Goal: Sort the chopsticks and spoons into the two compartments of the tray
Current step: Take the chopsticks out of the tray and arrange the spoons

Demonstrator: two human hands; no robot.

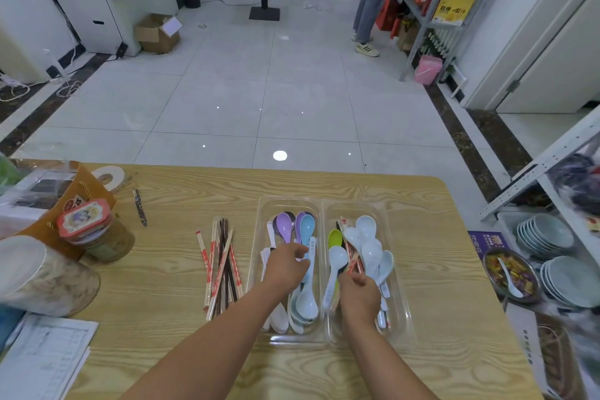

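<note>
A clear two-compartment tray point(324, 339) lies on the wooden table. Its left compartment holds purple, blue and white spoons point(285, 226). The right compartment holds pale blue spoons point(367, 227), a green spoon point(335, 238) and a few red-and-white chopsticks point(344, 230). A loose pile of chopsticks point(222, 265) lies on the table left of the tray. My left hand point(285, 265) reaches into the left compartment, fingers curled over a white spoon handle. My right hand point(358, 292) is in the right compartment and pinches the ends of chopsticks point(354, 265).
Jars point(97, 230), a round container point(42, 276), a pen point(139, 206) and papers point(42, 357) occupy the table's left side. Stacked bowls point(545, 234) and a dish of food point(511, 274) sit on a shelf to the right. People stand far back.
</note>
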